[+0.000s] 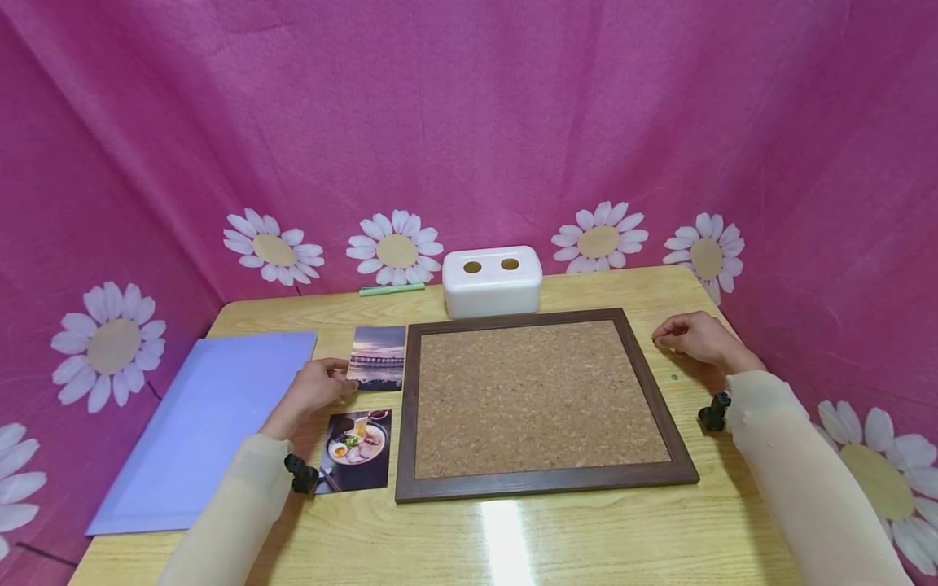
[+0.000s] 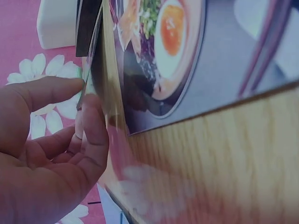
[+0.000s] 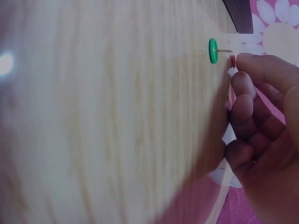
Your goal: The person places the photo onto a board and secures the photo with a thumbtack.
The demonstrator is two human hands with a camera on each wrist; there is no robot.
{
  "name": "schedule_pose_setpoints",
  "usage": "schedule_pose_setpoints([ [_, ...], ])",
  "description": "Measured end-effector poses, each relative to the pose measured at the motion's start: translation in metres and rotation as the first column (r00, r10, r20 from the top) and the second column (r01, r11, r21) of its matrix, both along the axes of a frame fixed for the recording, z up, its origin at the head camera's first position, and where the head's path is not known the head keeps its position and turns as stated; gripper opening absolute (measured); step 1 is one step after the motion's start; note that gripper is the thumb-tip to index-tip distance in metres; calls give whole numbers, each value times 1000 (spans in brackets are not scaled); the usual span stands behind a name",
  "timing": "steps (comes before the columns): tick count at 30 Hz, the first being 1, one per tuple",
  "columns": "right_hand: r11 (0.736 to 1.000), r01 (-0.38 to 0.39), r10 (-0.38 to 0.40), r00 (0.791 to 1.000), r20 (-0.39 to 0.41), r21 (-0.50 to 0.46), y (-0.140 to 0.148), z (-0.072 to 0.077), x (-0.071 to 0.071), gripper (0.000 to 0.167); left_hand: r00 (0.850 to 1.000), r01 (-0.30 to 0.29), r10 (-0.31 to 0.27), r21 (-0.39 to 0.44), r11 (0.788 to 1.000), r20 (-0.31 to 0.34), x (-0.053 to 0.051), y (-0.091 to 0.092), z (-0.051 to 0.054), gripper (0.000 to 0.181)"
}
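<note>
Both hands work above a pale, wood-grained table (image 1: 586, 529) with rounded far corners, and a bright streak of light (image 1: 504, 537) shines on it nearer the person than either grip. Beyond the hands and out to both sides hangs a deep pink curtain (image 1: 498, 122) printed with white daisies (image 1: 396, 251). The left hand (image 1: 313, 387) pinches the near left corner of a seaside photo (image 1: 377, 354) between thumb and fingers; its print shows a long pier under a purple, cloudy sky, with dark rocks along the bottom. Just nearer the person than that grip lies a noodle photo (image 1: 359, 452), showing a bowl with half an egg, and left of it a lavender folder (image 1: 212, 423). The right hand (image 1: 699, 338) has its fingers curled, the thumb tip right by a red tack (image 3: 233, 61); whether it is clamped there I cannot tell. Slightly nearer the person than those fingers, a green tack (image 3: 213, 51) sits point up. Between the two grips lies a dark-framed cork board (image 1: 542, 399); farther off are a white box (image 1: 493, 297) with two round holes and a green pen (image 1: 392, 290).
</note>
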State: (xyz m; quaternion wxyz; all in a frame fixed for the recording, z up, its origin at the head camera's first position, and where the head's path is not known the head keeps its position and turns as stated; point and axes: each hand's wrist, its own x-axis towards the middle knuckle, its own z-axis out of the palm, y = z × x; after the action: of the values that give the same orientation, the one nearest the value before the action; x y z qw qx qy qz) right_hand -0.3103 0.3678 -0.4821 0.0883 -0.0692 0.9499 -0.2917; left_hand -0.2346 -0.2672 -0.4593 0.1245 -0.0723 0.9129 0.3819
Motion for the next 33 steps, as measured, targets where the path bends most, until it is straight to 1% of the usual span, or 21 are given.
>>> schedule_pose_setpoints([
  [5, 1000, 6, -5, 1000, -14, 16, 0, 1, 0, 18, 1000, 0, 0, 39, 999, 14, -3, 3, 0, 55],
  [8, 1000, 7, -7, 1000, -14, 14, 0, 0, 0, 18, 1000, -4, 3, 40, 999, 9, -4, 5, 0, 54],
  [11, 1000, 4, -4, 1000, -14, 11, 0, -1, -1, 18, 1000, -21, 21, 59, 998, 0, -5, 5, -2, 51],
  [18, 1000, -13, 13, 1000, -18, 21, 1, -1, -1, 18, 997, -76, 77, 112, 991, 2, -7, 7, -3, 43],
  [22, 1000, -9, 9, 1000, 3, -21, 3, 1, 1, 20, 997, -71, 73, 126, 989, -17, -6, 6, -4, 40],
  [26, 996, -19, 23, 999, 48, -85, 7, 5, 3, 25, 997, -57, 63, 167, 984, -35, -4, 4, -3, 40],
  [29, 992, -13, 22, 998, 66, -122, 7, 10, 6, 25, 998, -56, 64, 198, 979, -30, -2, 1, -2, 40],
  [33, 994, 9, -5, 999, 36, -113, 7, 17, 7, 21, 998, -48, 56, 233, 971, -29, 0, -3, 0, 41],
])
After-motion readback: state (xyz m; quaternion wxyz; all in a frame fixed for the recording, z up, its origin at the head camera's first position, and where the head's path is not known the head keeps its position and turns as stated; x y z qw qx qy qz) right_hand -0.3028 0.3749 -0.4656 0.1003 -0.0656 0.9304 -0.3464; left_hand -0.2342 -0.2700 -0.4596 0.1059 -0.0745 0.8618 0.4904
